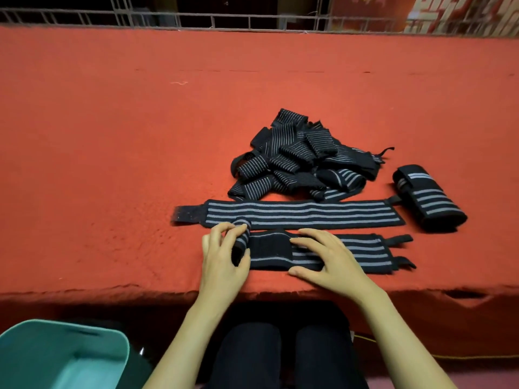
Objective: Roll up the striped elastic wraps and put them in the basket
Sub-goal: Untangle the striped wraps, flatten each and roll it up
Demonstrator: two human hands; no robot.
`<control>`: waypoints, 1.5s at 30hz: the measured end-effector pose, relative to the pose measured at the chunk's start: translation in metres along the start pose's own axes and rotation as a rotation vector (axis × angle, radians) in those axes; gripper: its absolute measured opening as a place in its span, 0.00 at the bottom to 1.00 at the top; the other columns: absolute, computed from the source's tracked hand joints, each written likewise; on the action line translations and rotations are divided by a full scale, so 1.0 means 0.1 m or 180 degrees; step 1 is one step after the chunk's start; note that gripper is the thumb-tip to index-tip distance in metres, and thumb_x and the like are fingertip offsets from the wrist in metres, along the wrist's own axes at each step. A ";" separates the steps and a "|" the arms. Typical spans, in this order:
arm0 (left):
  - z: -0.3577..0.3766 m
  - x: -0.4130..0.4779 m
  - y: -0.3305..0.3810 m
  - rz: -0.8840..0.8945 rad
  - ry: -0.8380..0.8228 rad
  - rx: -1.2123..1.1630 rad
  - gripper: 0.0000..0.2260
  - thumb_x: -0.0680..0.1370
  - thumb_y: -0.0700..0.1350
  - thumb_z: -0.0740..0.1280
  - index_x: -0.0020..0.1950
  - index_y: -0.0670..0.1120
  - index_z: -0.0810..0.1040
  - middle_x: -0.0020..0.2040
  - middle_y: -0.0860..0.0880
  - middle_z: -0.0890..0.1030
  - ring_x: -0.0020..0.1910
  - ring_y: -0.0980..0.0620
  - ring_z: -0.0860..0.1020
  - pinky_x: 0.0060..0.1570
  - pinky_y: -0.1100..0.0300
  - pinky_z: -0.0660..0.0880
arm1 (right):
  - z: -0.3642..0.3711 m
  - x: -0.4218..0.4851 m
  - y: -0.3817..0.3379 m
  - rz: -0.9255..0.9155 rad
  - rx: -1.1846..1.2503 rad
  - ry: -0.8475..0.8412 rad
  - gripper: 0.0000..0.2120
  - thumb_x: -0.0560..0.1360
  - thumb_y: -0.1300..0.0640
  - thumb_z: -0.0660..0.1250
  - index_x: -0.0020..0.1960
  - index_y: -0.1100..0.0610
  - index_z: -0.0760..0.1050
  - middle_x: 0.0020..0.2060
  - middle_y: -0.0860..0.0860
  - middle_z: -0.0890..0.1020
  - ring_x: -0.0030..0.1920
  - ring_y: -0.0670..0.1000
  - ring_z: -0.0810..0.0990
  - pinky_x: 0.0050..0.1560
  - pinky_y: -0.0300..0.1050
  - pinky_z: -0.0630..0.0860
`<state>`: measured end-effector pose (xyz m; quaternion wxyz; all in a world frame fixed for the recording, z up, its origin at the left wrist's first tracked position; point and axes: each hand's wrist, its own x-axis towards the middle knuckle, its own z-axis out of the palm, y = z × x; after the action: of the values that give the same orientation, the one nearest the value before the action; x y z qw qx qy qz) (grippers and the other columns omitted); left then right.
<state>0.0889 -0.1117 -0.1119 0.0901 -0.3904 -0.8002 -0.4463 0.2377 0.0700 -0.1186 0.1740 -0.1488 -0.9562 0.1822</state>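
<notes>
Red cloth-covered table (pixel 112 136) across the whole width of the view, with a metal railing (pixel 196 19) behind its far edge. Teal basket (pixel 19 341) below the table's near edge at lower left, only a corner in view, well apart from every wrap. Loose pile of striped elastic wraps (pixel 295 164) on the cloth right of centre, tangled and unrolled. Flat wrap (pixel 309 213) just in front of the pile, stretched left to right, dark tab at its left end. Working wrap (pixel 359 252) nearest the table's edge, parallel to the flat wrap and just beside it, two loop tabs at its right end; whether one layer or two, impossible to tell. Finished roll (pixel 429 200) on the cloth near the right end of the flat wrap, closed by its strap, not yet in the basket. Step in hand, by judgement: early rolling, with only the left end turned over and most of the length lying flat. Next move, in all likelihood: turning the coil rightwards along the strip under steady tension, edges kept square, then closure with the tab and a carry down to the basket. Right hand (pixel 328 259) palm down, fingers spread and straight, pressing the strip flat near mid-length, gripping nothing. Left hand (pixel 222 262) curled around the started coil (pixel 242 240), fingertips over its top and thumb against its near end.
</notes>
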 end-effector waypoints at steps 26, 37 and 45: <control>-0.03 0.23 0.27 -0.1868 -0.0861 -0.0714 0.21 0.69 0.47 0.74 0.56 0.48 0.68 0.45 0.54 0.75 0.46 0.53 0.75 0.44 0.58 0.68 | -0.07 -0.06 0.35 0.0154 -0.0164 -0.0192 0.35 0.65 0.21 0.57 0.66 0.38 0.70 0.67 0.37 0.68 0.68 0.46 0.66 0.71 0.50 0.62; -0.44 0.16 -0.01 -0.2056 -0.0120 -0.1306 0.24 0.63 0.46 0.75 0.55 0.49 0.69 0.49 0.50 0.77 0.46 0.52 0.77 0.45 0.59 0.71 | -0.19 0.11 0.08 -0.0230 -0.0052 -0.0593 0.37 0.64 0.25 0.55 0.67 0.42 0.72 0.69 0.42 0.68 0.68 0.42 0.63 0.67 0.34 0.50; -0.23 0.08 0.08 -0.0758 -0.0108 -0.0037 0.20 0.67 0.36 0.73 0.56 0.45 0.73 0.53 0.50 0.70 0.53 0.52 0.70 0.54 0.66 0.62 | -0.21 0.08 0.21 0.0068 -0.0079 -0.0600 0.46 0.57 0.16 0.47 0.66 0.38 0.70 0.68 0.38 0.66 0.70 0.39 0.61 0.74 0.46 0.46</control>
<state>0.0841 -0.1229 -0.0895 0.0206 -0.3007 -0.8397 -0.4518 0.2431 0.0977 -0.1069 0.0794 -0.1432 -0.9689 0.1854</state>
